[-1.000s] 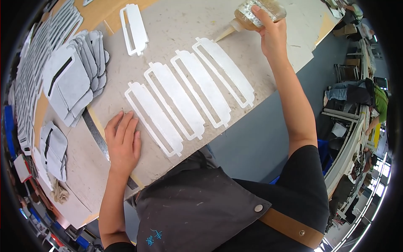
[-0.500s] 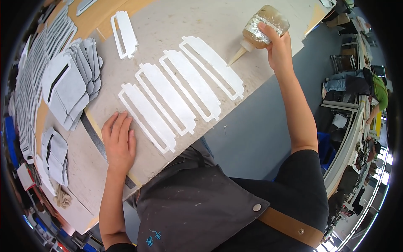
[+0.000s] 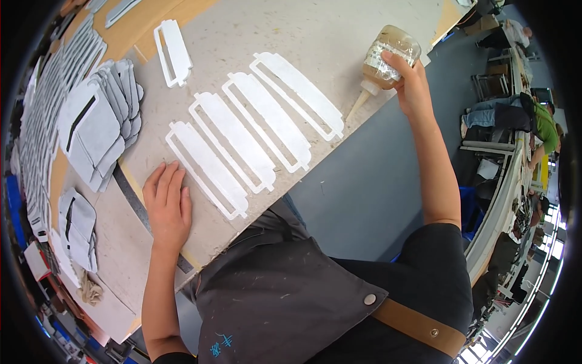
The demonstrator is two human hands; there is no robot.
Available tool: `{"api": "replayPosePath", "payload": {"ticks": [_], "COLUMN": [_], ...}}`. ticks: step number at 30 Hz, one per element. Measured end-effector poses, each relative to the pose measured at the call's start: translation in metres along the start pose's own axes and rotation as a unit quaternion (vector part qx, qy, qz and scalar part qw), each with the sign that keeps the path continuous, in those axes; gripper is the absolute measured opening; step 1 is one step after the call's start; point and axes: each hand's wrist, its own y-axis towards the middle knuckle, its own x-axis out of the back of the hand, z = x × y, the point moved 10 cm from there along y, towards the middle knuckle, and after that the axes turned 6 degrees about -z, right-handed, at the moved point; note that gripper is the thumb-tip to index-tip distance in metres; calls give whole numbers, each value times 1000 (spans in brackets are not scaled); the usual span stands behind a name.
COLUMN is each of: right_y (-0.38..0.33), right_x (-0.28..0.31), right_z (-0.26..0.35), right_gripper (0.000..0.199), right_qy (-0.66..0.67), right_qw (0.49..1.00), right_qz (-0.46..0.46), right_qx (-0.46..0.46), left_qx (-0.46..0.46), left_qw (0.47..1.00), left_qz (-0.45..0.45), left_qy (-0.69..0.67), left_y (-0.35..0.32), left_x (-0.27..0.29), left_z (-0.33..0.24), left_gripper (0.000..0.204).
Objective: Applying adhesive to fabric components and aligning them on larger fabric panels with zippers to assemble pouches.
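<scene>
My right hand (image 3: 411, 82) is closed around a squeeze bottle (image 3: 390, 54) of brownish liquid, thumb across its side. The bottle tilts down, its tapered nozzle (image 3: 358, 105) pointing at the right end of the farthest white slotted piece (image 3: 303, 91). Whether the tip touches it I cannot tell. Several such white pieces lie side by side, among them the nearest one (image 3: 209, 170). My left hand (image 3: 168, 203) rests flat on the table, palm down, fingers stretched out, left of that nearest piece. Another white slotted piece (image 3: 174, 53) lies apart at the far left.
Left of the row sits a fanned stack of grey slotted pieces (image 3: 97, 124), with a smaller stack (image 3: 77, 227) nearer me. A dark metal strip (image 3: 134, 200) lies beside my left hand. Rows of frames (image 3: 45, 121) cover the far left. A person in green (image 3: 545, 130) works at another bench.
The bottle in my right hand has moved right and nearer me, its nozzle passing down along the farthest white piece to its right end. My left hand stays nearly in place.
</scene>
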Motion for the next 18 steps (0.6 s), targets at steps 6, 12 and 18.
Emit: {"api": "replayPosePath", "payload": {"ticks": [6,12,18], "right_y": [41,34,-53], "right_x": [-2,-64,-148], "right_z": [-2,30,84], "right_gripper": [71,75,28], "right_qy": [-148,-656,-337], "right_qw": [988,738,866], "right_qz": [-45,7,55], "right_qx": [-8,158,366], "left_qx": [-2,-10,67], "left_qw": [1000,999,980], "left_qz": [-7,-34,-71], "left_qy": [2,4,-176], "left_y": [2,2,-11], "left_x": [-1,0,7], "left_z": [-2,-2,25], "left_gripper": [33,32,42]}}
